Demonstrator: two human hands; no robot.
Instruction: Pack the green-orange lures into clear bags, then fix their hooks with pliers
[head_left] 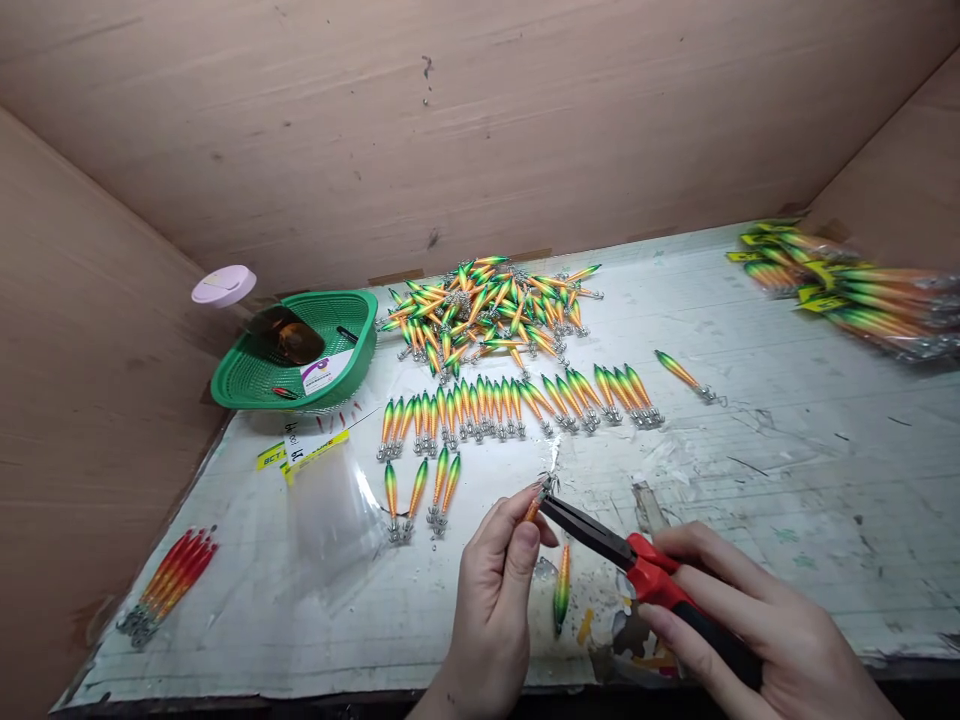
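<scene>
My left hand (497, 585) pinches a small orange and green fishing lure (534, 506) upright, its hooked end up. My right hand (750, 625) grips red-and-black long-nose pliers (634, 560), whose black jaws meet the lure's hooks near my left fingertips. Another lure (561, 588) lies on the table just below the pliers. A long row of lures (517, 403) lies side by side further back, with a short row (420, 492) of several in front of it. A loose heap of lures (487, 312) sits behind them.
A green plastic basket (247, 385) with small items stands at the back left, a pink lid (223, 286) beside it. Clear bags with yellow labels (322, 490) lie left of centre. Red lures (171, 580) lie at the near left. Packed lures (847, 290) are piled at the far right. Board walls surround the table.
</scene>
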